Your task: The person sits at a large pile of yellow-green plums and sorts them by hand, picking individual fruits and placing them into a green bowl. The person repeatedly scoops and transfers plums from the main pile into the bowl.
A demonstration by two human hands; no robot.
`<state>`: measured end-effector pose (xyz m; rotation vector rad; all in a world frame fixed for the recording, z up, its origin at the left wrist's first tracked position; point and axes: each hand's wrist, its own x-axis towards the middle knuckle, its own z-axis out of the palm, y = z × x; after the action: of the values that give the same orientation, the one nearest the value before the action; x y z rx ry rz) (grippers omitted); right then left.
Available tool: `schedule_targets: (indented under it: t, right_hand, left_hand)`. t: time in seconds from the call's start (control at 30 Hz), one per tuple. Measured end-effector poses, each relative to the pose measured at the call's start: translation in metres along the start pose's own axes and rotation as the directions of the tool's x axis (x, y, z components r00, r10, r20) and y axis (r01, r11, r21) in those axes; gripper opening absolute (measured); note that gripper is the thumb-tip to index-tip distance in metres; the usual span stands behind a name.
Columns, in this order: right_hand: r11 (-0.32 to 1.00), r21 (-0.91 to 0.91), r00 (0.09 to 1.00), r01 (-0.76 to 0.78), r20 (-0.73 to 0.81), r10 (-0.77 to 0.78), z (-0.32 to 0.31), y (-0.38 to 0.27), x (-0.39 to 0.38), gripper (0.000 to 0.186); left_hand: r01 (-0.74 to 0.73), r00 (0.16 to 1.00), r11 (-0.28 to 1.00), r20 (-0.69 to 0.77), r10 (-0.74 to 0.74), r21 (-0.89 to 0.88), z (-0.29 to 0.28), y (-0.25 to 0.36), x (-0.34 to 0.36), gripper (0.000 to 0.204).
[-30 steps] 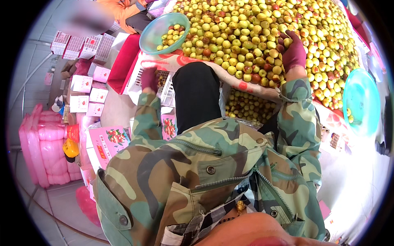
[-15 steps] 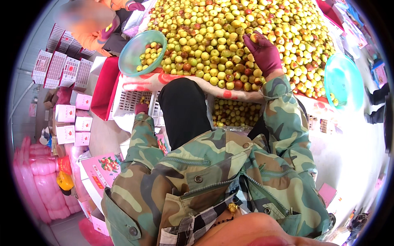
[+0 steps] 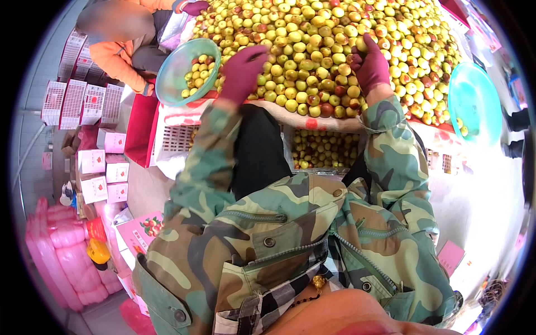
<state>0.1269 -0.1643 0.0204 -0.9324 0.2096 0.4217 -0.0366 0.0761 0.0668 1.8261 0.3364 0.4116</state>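
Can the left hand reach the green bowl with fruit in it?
Probably yes. The left hand rests on the fruit pile right beside the green bowl, with nothing between them.

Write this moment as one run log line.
left hand: on fruit pile | right hand: pinching one fruit | green bowl: left of left hand

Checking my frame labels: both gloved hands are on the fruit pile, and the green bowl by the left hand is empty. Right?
Not quite. The head view shows the green bowl by the left hand holds a heap of the small yellow-green fruit, so it is not empty. The rest stands: both hands, left and right hand, wear dark red gloves and are on the fruit pile.
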Motion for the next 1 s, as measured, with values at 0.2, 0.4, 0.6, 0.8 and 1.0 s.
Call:
schedule_targets:
  t: [0.2,0.4,0.6,0.8,1.0]
  right_hand:
    - [0.991,-0.136,1.0,-0.012,0.026,0.016,0.011,0.011,0.002,0.036]
    - [0.985,-0.158,0.994,0.075,0.085,-0.062,0.008,0.002,-0.011,0.037]
    - [0.886,-0.463,0.944,0.001,0.293,0.152,0.029,0.006,-0.039,0.046]
    - [0.849,-0.527,0.936,0.014,0.306,0.174,0.022,0.003,-0.031,0.045]
    - [0.934,-0.356,0.948,0.045,0.309,0.072,0.014,0.017,-0.015,0.066]
  left_hand:
    - [-0.444,0.87,0.61,0.152,0.469,0.656,0.098,-0.061,0.09,0.044]
    - [-0.182,0.97,0.981,0.173,0.168,0.067,0.096,-0.017,0.08,0.041]
    - [-0.364,0.911,0.915,0.27,0.311,0.173,0.097,-0.003,0.042,0.032]
    - [-0.415,0.889,0.896,0.282,0.361,0.159,0.093,-0.021,0.045,0.035]
    - [-0.249,0.943,0.956,0.266,0.203,0.156,0.099,-0.01,0.04,0.041]
